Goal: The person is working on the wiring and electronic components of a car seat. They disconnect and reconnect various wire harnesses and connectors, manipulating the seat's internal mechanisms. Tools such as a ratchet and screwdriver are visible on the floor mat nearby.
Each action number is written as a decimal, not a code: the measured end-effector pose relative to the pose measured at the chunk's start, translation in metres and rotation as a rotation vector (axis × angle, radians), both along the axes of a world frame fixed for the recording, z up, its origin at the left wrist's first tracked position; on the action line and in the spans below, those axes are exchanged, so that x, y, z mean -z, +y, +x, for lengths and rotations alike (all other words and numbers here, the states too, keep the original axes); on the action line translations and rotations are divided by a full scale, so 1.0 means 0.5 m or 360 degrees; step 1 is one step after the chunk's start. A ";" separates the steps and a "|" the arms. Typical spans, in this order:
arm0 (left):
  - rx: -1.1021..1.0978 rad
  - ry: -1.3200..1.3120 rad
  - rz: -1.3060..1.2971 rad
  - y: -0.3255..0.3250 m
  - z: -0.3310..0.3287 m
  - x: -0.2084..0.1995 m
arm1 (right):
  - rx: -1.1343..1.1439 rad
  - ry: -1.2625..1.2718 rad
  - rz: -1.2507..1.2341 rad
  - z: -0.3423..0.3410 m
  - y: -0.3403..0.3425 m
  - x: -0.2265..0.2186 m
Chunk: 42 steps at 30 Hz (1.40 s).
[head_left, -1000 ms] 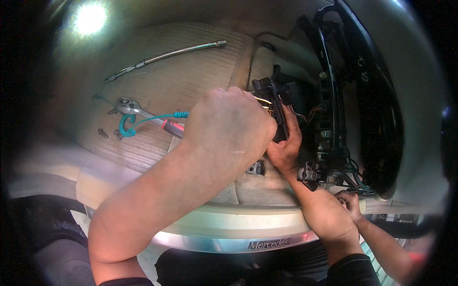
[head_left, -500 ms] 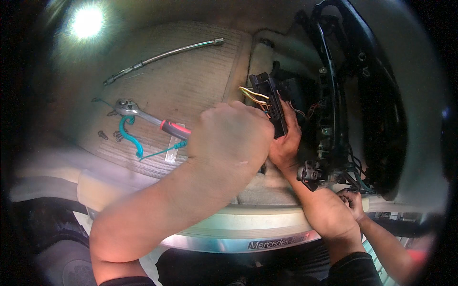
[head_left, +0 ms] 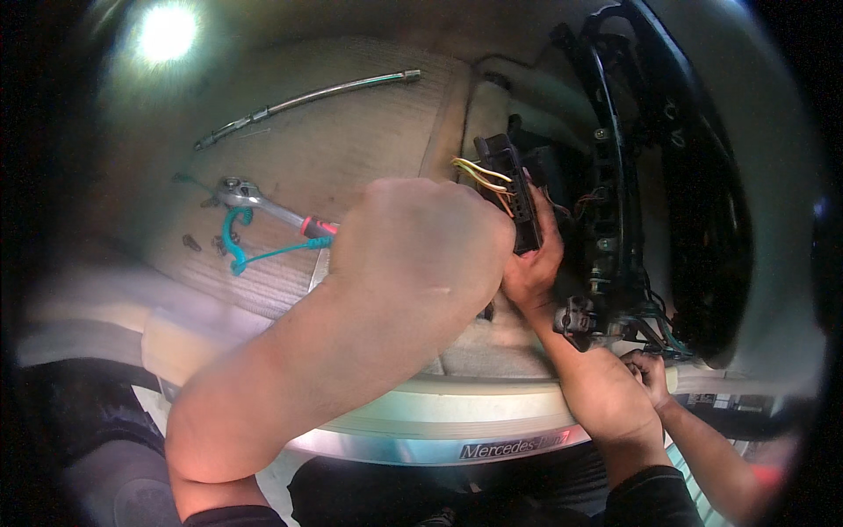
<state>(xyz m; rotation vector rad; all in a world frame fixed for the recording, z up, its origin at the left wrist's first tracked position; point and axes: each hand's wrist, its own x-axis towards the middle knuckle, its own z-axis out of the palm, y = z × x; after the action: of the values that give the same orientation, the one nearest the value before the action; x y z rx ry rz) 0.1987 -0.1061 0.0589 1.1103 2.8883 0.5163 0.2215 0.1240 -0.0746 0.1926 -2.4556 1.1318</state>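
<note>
My right hand [head_left: 534,263] grips a black connector block [head_left: 520,204] from its right side, the fingers reaching up along its edge. Yellow and orange wires [head_left: 481,174] come out at the block's left face. My left hand [head_left: 423,237] is curled right beside the block, back of the hand upward. Its fingertips are hidden, so what they hold cannot be seen. Left of that hand, a ratchet wrench [head_left: 274,209] with a red and grey handle lies on the carpet mat, partly covered by the hand. A teal coiled cord [head_left: 232,241] lies against it.
A flexible metal extension [head_left: 307,102] lies farther up the ribbed mat [head_left: 342,145]. Several bolts [head_left: 191,242] sit near the cord. A black metal frame with wiring [head_left: 606,176] rises on the right. Another person's hand [head_left: 648,373] is at its lower end. A door sill [head_left: 421,439] runs across the front.
The view has shifted slightly. The block and my right hand have moved a little to the right. My left hand now covers more of the ratchet handle and stays by the wires.
</note>
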 end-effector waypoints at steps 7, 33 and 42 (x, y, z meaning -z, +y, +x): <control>-0.0051 -0.0049 0.0019 0.015 0.006 0.013 | 0.0008 0.0063 0.0016 -0.004 -0.004 0.006; -0.0066 0.0336 -0.0262 0.071 0.036 0.030 | 0.0100 0.0125 0.0158 -0.010 -0.017 0.003; -0.0080 0.0247 0.0203 -0.050 -0.054 -0.004 | -0.0061 -0.0124 -0.0290 0.017 -0.012 -0.026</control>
<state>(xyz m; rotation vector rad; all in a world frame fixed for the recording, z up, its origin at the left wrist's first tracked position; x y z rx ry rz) 0.1718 -0.1311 0.0609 1.1451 3.0618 0.6527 0.2302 0.1181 -0.0616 0.1432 -2.4070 1.3961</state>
